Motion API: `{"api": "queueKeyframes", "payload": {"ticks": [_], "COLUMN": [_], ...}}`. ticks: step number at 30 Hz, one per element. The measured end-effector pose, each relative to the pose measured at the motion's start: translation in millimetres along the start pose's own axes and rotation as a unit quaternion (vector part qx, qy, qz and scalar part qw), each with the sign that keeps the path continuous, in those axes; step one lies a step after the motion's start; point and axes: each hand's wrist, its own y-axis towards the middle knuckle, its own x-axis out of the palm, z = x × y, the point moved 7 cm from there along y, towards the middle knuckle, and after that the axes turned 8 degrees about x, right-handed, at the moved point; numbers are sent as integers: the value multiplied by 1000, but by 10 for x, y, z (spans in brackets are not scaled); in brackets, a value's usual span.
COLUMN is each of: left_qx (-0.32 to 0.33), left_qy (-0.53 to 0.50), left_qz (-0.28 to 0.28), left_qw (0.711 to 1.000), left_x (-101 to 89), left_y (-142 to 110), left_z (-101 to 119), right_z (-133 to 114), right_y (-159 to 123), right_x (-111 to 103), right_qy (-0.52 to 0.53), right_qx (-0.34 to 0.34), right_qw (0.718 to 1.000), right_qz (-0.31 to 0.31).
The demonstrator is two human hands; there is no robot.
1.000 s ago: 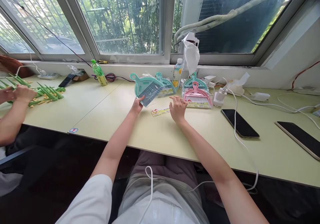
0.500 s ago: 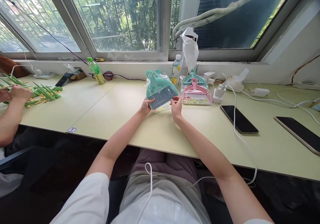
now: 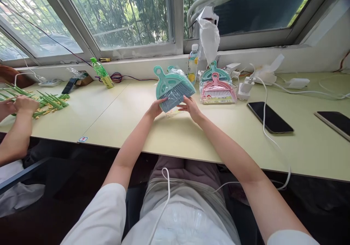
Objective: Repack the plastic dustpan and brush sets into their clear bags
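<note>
A teal dustpan and brush set point(image 3: 175, 88) in clear plastic wrap is tilted up above the table, between my two hands. My left hand point(image 3: 156, 107) grips its lower left corner, thumb on the front. At the lower right edge, my right hand point(image 3: 191, 108) has its thumb on the front, with its other fingers reaching underneath. A pale label shows faintly beneath the bristles. Just right of it stand a wrapped pink dustpan and brush set point(image 3: 218, 92) and, behind that, a teal dustpan set point(image 3: 213, 72).
Two phones point(image 3: 270, 117) lie to the right, a white cable point(image 3: 264, 110) crossing one. A green bottle point(image 3: 101, 73) and a clear bottle point(image 3: 193, 63) stand near the windowsill. At far left, another person's hands point(image 3: 26, 104) handle green pointed pieces point(image 3: 51, 101).
The teal set has tilted further. My right hand's fingers have shifted from the label's edge to underneath the set. The camera view has dipped slightly.
</note>
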Motion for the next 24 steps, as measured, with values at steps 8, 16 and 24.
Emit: {"api": "queueKeyframes", "payload": {"ticks": [8, 16, 24], "left_qx": [-41, 20, 97], "left_qy": [65, 35, -94], "left_qz": [-29, 94, 290], "left_qw": [997, 995, 948], "left_x": [47, -388, -1159], "left_y": [-47, 215, 227], "left_z": [29, 144, 297], "right_z": [39, 94, 167], "right_y": [10, 94, 83], "right_x": [-26, -121, -137], "right_qy": [0, -44, -61], "right_qx": [17, 39, 69], "right_qw": [1000, 998, 995], "right_qz": [14, 27, 38]}}
